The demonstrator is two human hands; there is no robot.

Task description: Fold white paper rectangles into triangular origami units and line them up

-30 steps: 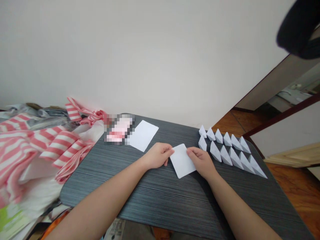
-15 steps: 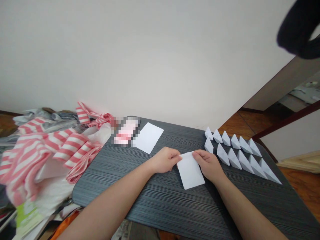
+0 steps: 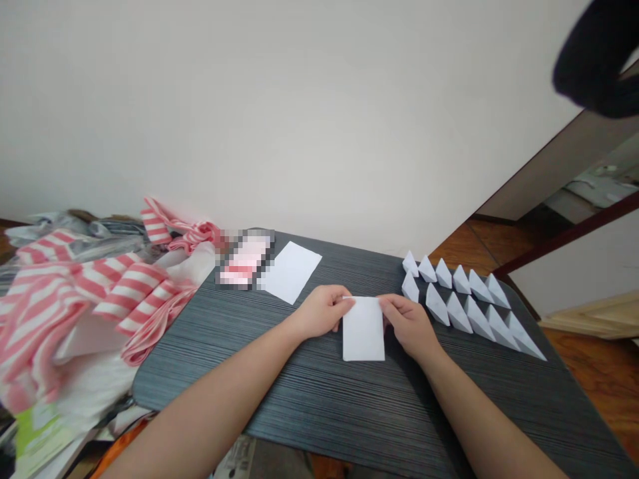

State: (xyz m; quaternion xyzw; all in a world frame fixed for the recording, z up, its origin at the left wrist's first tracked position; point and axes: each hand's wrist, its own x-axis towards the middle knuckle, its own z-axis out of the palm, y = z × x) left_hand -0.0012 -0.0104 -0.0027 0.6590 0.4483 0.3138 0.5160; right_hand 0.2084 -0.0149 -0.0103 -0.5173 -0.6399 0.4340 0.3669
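Pinching the top left corner of a small white paper rectangle (image 3: 363, 332), the left hand (image 3: 322, 313) has its thumb laid on the front, fingers curled behind; the right hand (image 3: 410, 326) grips the top right corner likewise. The paper is between them over the dark table (image 3: 309, 392) (whether its lower edge touches the wood-grained top, I cannot tell). Pointed folded paper shapes (image 3: 437, 305) stand in two rows near the right hand. Beyond the left hand, a white sheet (image 3: 294, 269) lies beside a pixelated pinkish object (image 3: 244, 263).
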